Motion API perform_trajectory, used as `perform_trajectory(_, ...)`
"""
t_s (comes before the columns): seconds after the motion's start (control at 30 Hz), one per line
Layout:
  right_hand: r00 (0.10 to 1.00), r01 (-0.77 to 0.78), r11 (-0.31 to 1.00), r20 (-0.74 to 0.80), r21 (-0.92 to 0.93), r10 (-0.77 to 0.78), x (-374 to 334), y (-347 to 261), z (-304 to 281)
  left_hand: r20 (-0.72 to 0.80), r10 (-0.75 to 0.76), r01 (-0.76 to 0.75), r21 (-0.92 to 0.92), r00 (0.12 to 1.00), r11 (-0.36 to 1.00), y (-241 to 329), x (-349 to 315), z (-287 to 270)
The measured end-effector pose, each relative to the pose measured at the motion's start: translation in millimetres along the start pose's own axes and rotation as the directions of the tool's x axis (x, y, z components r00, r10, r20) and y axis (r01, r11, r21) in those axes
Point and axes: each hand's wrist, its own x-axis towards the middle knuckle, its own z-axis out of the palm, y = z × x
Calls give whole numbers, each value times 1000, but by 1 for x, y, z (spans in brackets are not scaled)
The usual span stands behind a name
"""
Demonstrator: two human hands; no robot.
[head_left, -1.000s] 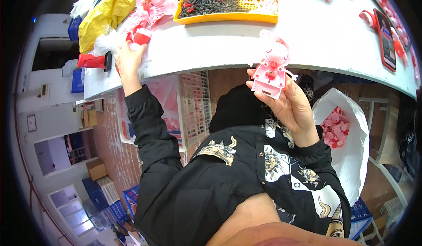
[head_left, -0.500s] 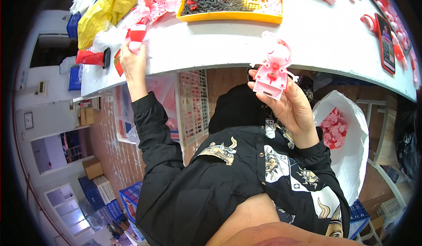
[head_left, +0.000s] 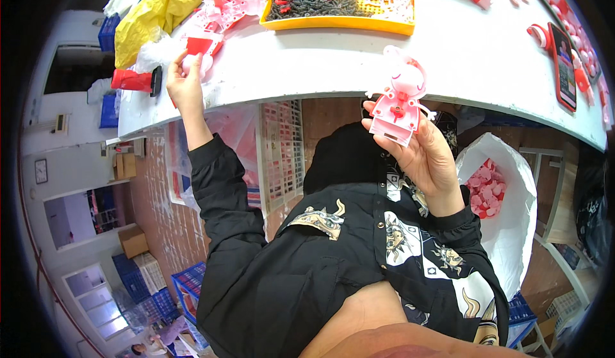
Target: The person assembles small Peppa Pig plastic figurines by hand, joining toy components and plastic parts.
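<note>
My right hand (head_left: 430, 156) grips a pink toy figure (head_left: 400, 98) in front of the table edge. The figure has a rounded head, thin pale arms and an open body showing small red parts inside. Across the table at the left, my left hand (head_left: 186, 88) has its fingers closed around a red and pale pink toy part (head_left: 200, 45). That part lies at the near end of a heap of pink plastic pieces (head_left: 230, 9). Some of its lower side is hidden by my fingers.
A yellow tray (head_left: 339, 24) holds dark screws and small pink parts. A red tool (head_left: 131, 80) lies left of my left hand; a phone (head_left: 563, 66) lies at the right. Below the table stands a white sack (head_left: 512, 243) with pink pieces. A person (head_left: 150, 343) appears at lower left.
My left hand has shifted slightly left and its fingers have changed position around the red and pink part, which sits closer to the heap. My right hand and the figure stay still.
</note>
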Motion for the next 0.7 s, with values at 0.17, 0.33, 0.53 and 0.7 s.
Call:
perform_trajectory(0.17, 1000, 17, 1000, -8, -20, -17, 0, -1, -1, 375, -151, 255, -245, 915, 935, 38, -7, 5)
perform_trajectory(0.33, 1000, 1, 1000, 1, -15, -1, 0, 0, 2, 604, -123, 62, 120, 787, 991, 31, -9, 34)
perform_trajectory(0.53, 1000, 5, 1000, -2, -21, -5, -1, -1, 2, 630, 171, -367, 195, 758, 910, 31, 3, 67)
perform_trajectory(0.7, 1000, 18, 1000, -9, -9, -18, -1, -1, 2, 302, 511, -582, 569, 805, 581, 57, -8, 72)
